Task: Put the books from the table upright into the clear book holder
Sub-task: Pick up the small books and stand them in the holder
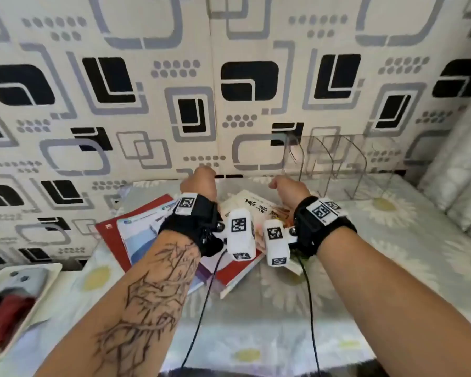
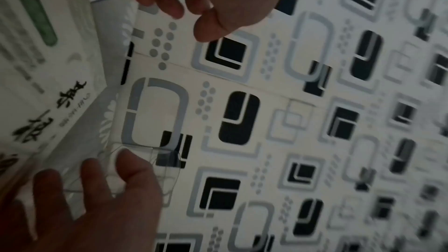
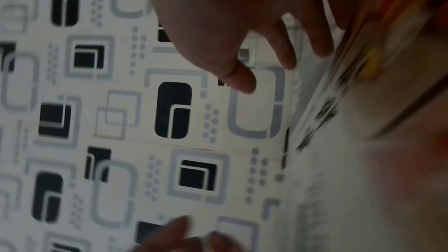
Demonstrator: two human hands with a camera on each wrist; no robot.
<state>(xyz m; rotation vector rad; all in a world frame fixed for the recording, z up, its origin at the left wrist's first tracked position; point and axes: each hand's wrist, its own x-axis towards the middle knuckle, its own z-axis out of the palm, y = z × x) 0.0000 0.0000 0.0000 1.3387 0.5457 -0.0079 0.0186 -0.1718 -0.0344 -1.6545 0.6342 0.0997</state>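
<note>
Several books lie in a loose pile on the table: a red book (image 1: 110,232) at the bottom, a blue-and-white book (image 1: 143,227) on it, and a cream book (image 1: 246,203) with black calligraphy to the right. The clear book holder (image 1: 335,164) stands upright against the wall at the back right, with nothing between its dividers. My left hand (image 1: 199,182) hovers over the pile's far edge and holds nothing, fingers loosely bent (image 2: 189,12). My right hand (image 1: 286,186) hangs over the cream book (image 3: 351,93) close to the holder's left end, fingers relaxed (image 3: 266,60).
A floral cloth (image 1: 378,235) covers the table. A white tray (image 1: 0,284) with grey and red items sits at the front left edge. The patterned wall (image 1: 229,77) rises right behind the table. A grey quilted cushion (image 1: 457,172) borders the right side.
</note>
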